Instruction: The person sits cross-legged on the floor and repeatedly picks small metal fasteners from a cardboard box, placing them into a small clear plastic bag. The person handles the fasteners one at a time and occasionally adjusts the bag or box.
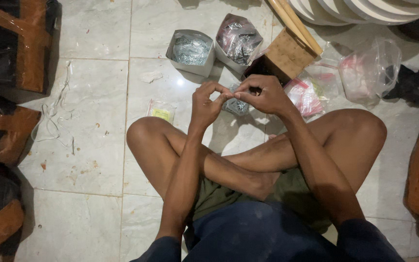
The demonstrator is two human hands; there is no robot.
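We see the left hand point(208, 103) and right hand point(263, 94) raised together above the crossed legs, fingertips meeting. Both pinch a small clear bag point(236, 106) of grey metal bits between them, fingers curled shut on its top edge; the bag hangs just below the fingertips, over the floor in front of the knees.

Just past the hands, a brown cardboard box point(287, 56) sits tilted, open dark side toward us. Right of it, flat packets with pink and red contents point(305, 97) lie on the tile, near the right hand. Farther right, a larger crumpled clear bag point(372, 70).

Beyond the hands, two open grey cartons: the left carton point(190, 51) is full of silvery nails or screws, we cannot tell which; the right carton point(238, 41) holds a plastic bag of the same kind of metal pieces. They stand touching or nearly so.

Left of the left hand, a small packet with a yellow label point(161, 111) lies flat on the marble tile floor point(88, 121). Loose white string point(54, 116) lies farther left. Brown wooden furniture wrapped in black point(10, 48) lines the left edge.
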